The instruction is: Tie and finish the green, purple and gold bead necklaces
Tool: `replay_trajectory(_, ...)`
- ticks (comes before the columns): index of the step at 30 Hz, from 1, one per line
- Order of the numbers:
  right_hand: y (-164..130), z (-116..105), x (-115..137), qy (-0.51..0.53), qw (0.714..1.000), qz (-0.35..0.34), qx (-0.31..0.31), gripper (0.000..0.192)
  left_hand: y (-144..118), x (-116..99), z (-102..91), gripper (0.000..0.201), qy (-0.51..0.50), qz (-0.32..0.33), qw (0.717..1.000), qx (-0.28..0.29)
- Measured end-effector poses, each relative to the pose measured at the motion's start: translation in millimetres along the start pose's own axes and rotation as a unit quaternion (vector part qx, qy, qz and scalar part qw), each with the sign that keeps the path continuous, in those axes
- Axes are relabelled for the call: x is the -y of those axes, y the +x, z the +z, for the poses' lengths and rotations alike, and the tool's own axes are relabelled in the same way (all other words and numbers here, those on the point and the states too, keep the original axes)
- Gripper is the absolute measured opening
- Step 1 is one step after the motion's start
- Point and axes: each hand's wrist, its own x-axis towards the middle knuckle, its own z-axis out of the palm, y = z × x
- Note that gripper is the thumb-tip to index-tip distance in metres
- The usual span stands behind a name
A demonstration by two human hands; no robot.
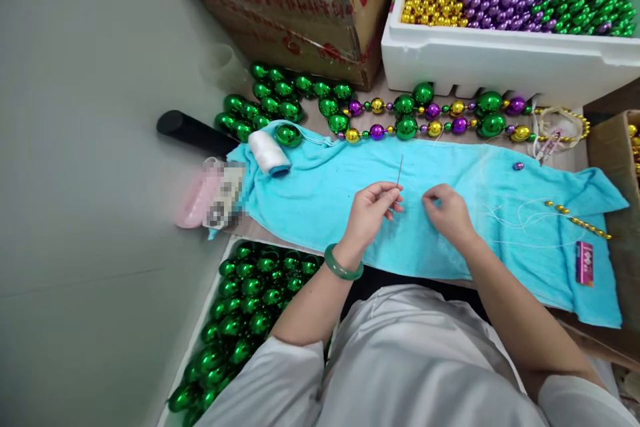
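Note:
My left hand [373,210] pinches a long thin needle [401,170] that points up and away from me. A green bangle [344,263] circles that wrist. To its right, my right hand [447,212] has thumb and fingertips pressed together; any thread between them is too fine to make out. Both hands are above a turquoise towel [320,193]. Loose white thread [523,219] lies on the towel at the right, near a short row of gold beads [580,221]. A spool of white thread [269,152] rests at the towel's left end.
Strung green, gold and purple beads [406,127] lie along the towel's far edge. Behind stand a cardboard box [280,7] of purple beads and a white foam box [500,57] of small beads. Green beads [250,287] fill a container at lower left. A small pink packet [584,263] lies right.

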Motion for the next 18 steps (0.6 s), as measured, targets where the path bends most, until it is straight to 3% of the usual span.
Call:
replay_trajectory(3, -2, -23, 11, 0.242, 0.962, 0.123, -0.018, 0.014, 1, 1, 6.2, 0.027, -0.019, -0.022, 0.999, 0.033)
replay_trajectory(6, -6, -46, 29, 0.357, 0.920, 0.158, -0.032, 0.018, 2, -1, 14.2, 0.026, -0.015, -0.029, 0.998, 0.061)
replay_trajectory(10, -11, -63, 47, 0.328, 0.932, 0.121, -0.097, 0.019, 1, -2, 25.8, 0.023, 0.014, -0.011, 0.997, 0.076)
replay_trajectory(13, -13, -66, 51, 0.289, 0.945, 0.089, -0.123, 0.017, -1, 1, 32.8, 0.023, 0.045, 0.003, 0.996, 0.076)
replay_trajectory(18, -16, -68, 54, 0.276, 0.942, 0.073, -0.174, 0.013, -4, 9, 39.8, 0.022, 0.079, 0.046, 0.994, 0.065)
